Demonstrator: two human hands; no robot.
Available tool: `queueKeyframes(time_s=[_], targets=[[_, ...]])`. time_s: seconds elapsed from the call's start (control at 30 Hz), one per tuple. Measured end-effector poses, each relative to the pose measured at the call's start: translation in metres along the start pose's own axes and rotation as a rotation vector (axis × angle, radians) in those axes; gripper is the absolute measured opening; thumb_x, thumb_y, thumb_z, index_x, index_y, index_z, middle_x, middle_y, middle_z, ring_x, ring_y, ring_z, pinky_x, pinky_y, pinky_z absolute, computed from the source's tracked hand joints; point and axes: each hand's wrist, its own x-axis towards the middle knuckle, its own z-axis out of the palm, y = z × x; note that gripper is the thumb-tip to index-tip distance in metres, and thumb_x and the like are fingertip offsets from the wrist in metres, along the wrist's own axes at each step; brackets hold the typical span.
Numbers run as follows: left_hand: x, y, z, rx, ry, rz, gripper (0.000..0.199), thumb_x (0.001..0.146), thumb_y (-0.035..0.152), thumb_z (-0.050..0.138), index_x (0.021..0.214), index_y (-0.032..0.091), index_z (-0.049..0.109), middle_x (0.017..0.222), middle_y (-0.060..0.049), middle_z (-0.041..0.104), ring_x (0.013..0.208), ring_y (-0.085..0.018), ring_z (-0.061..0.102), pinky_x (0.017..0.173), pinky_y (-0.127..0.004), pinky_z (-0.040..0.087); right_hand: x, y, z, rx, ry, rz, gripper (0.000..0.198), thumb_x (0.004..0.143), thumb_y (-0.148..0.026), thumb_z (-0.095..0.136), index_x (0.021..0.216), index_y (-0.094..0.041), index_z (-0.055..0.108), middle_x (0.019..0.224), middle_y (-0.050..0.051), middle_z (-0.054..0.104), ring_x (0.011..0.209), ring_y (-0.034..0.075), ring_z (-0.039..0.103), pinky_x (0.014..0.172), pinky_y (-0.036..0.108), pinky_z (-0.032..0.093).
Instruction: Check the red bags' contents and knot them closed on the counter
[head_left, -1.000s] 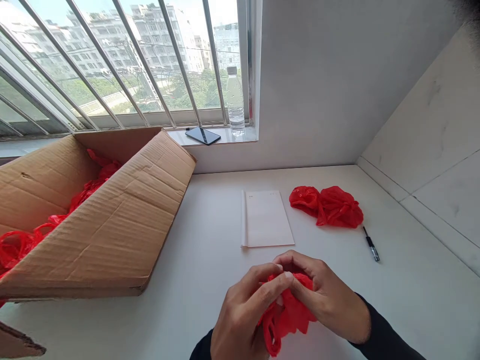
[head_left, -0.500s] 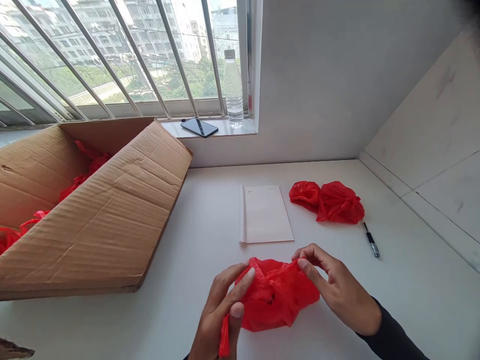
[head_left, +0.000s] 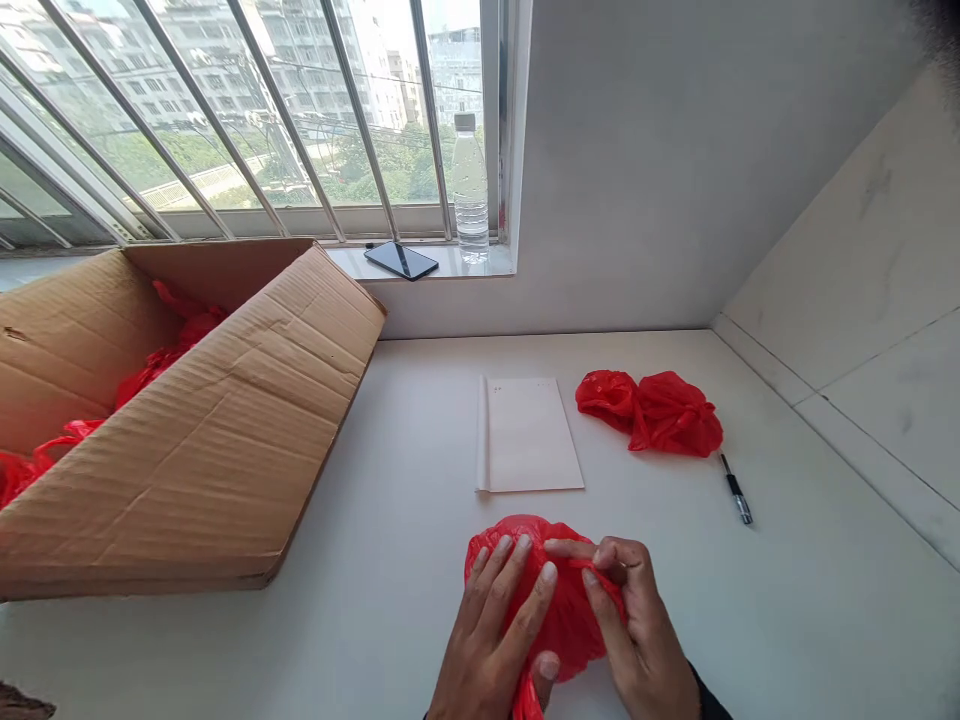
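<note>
A crumpled red plastic bag (head_left: 566, 625) lies on the white table in front of me. My left hand (head_left: 495, 630) rests flat on its left side, fingers stretched out, and a strip of the bag hangs below by the thumb. On the right side, my right hand (head_left: 630, 610) pinches a fold of the bag between thumb and fingers, its index finger pointing left across the top. Whether anything is inside the bag I cannot tell.
A large open cardboard box (head_left: 225, 430) with red plastic inside stands at left. Beyond the bag lie a white notebook (head_left: 529, 435), another red bundle (head_left: 652, 412) and a pen (head_left: 736, 490). On the sill are a phone (head_left: 403, 261) and a water bottle (head_left: 471, 190).
Both hands have come closer together over the bag. My left hand has moved right and now lies flatter on it; my right hand has shifted lower and pinches a fold.
</note>
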Motion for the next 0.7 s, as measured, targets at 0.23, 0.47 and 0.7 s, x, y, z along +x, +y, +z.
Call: queueKeyframes(time_s=[0.23, 0.47, 0.7], targets=[[-0.019, -0.011, 0.018, 0.203, -0.153, 0.059, 0.053, 0.103, 0.035, 0.032, 0.152, 0.015, 0.035, 0.156, -0.014, 0.040, 0.145, -0.030, 0.035, 0.115, -0.048, 0.036, -0.009, 0.041, 0.016, -0.516, -0.154, -0.361, 0.050, 0.099, -0.018, 0.038, 0.148, -0.027, 0.038, 0.144, 0.004, 0.054, 0.132, 0.025, 0.050, 0.107, 0.045, 0.049], [-0.018, -0.013, 0.024, 0.255, -0.198, 0.085, 0.053, 0.101, 0.030, 0.040, 0.152, 0.015, 0.035, 0.154, -0.013, 0.043, 0.143, -0.029, 0.038, 0.115, -0.046, 0.034, -0.005, 0.046, 0.019, -0.541, -0.165, -0.388, 0.050, 0.097, -0.018, 0.039, 0.146, -0.024, 0.042, 0.143, 0.005, 0.055, 0.132, 0.028, 0.050, 0.107, 0.050, 0.049], [-0.005, 0.011, -0.004, -0.391, -0.004, -0.358, 0.059, 0.102, 0.052, 0.021, 0.117, 0.026, 0.071, 0.144, -0.009, 0.055, 0.133, -0.027, 0.049, 0.109, -0.045, 0.044, -0.007, 0.016, 0.003, -0.023, 0.038, 0.049, 0.031, 0.105, -0.033, 0.035, 0.131, -0.031, 0.052, 0.131, 0.006, 0.062, 0.126, 0.025, 0.055, 0.108, 0.046, 0.047]])
